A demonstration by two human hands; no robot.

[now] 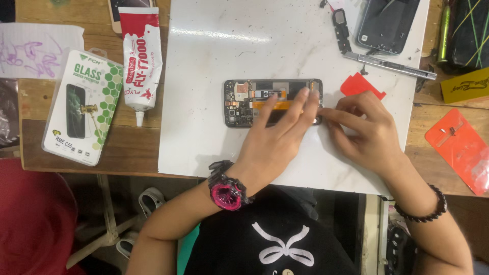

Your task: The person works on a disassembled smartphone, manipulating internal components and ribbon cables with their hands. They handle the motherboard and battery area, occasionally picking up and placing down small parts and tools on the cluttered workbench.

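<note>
Wooden tabletop [122,147] carries a white marble-look board [204,132], and every place below is told from that board. Below its near edge sit the person's black shirt, a dark floor and a red shape at the far left. On the board's middle lies an opened smartphone [244,102], back cover off, circuit parts and an orange strip showing. The left hand [277,135], with a pink and black watch at the wrist, lies flat with fingers spread over the phone's right half. The right hand [364,127], with a dark bead bracelet, pinches at the phone's right end with fingertips together. Beyond that hand, a red plastic piece [361,85] rests on the board. At the far right corner lie a dark phone cover [387,23] and a metal tool [389,65]. Left of the board lie a glue tube [141,61] and a screen-protector package [84,107]; right of it, an orange card [458,147].
</note>
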